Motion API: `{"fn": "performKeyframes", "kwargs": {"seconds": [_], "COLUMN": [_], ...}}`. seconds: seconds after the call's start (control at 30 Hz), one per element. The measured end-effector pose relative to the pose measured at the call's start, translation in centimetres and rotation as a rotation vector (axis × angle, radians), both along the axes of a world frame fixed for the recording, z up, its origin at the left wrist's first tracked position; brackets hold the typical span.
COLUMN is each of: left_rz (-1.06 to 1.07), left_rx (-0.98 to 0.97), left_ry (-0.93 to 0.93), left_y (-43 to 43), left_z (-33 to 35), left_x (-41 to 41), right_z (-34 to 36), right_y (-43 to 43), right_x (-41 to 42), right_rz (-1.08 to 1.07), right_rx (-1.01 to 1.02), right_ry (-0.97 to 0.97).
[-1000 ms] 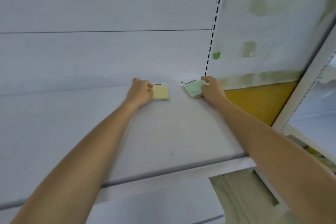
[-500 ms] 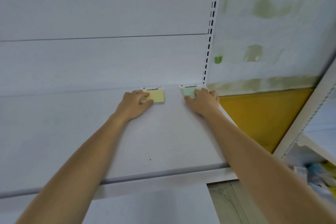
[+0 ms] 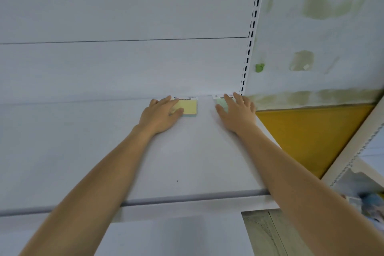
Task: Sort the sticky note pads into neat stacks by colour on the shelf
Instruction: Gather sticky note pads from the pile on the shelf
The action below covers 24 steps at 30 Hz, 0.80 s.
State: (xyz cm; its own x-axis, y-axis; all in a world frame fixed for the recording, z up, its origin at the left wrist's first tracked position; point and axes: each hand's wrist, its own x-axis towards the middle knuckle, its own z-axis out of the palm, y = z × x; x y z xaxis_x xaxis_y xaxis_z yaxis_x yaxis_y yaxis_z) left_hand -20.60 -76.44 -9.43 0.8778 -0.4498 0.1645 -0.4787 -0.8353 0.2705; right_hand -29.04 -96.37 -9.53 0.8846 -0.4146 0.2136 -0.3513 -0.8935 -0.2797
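Two sticky note pads lie at the back of the white shelf (image 3: 187,162), against the rear panel. The yellow pad (image 3: 190,107) has a white header strip and a bluish layer showing at its bottom edge. My left hand (image 3: 161,113) rests flat on its left part, fingers spread. The green pad (image 3: 220,102) lies to the right, close to the slotted upright, and is mostly covered by my right hand (image 3: 236,111), which lies flat on it with fingers apart. Neither hand grips a pad.
A slotted white upright (image 3: 252,33) stands at the shelf's back right corner. Beyond it is a stained wall with a yellow panel (image 3: 307,137). Another shelf frame (image 3: 353,151) rises at the far right. A lower shelf and floor show below the front edge.
Both pads have been pushed back against the rear panel. My hands went from curled beside the pads to lying flat on top with fingers spread.
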Motion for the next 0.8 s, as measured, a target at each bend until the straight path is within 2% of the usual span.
{"fn": "performKeyframes", "kwargs": {"seconds": [0.13,0.23,0.4,0.6,0.8], "left_rz": [0.038,0.098,0.216,0.375,0.482], "left_rx": [0.112,0.182,0.166,0.14,0.168], "left_ry": [-0.176,-0.195,-0.266,-0.295,-0.272], "left_y": [2.1,5.6,14.0,28.9,43.7], "left_z": [1.1,3.0,6.9,7.2,5.7], "left_x": [-0.1,0.9,1.5,-0.2,-1.0], "right_z": [1.1,2.0,2.6,2.9,3.0], "right_y": [2.6,6.2,15.0,30.5,44.4], "right_x": [0.5,1.2,2.6,4.7,6.4], "right_rz": [0.242,0.408,0.628,0.863,0.974], "right_rx": [-0.144,-0.184,-0.174,-0.174,-0.127], "right_ry": [-0.062,-0.054,0.005,0.03,0.026]}}
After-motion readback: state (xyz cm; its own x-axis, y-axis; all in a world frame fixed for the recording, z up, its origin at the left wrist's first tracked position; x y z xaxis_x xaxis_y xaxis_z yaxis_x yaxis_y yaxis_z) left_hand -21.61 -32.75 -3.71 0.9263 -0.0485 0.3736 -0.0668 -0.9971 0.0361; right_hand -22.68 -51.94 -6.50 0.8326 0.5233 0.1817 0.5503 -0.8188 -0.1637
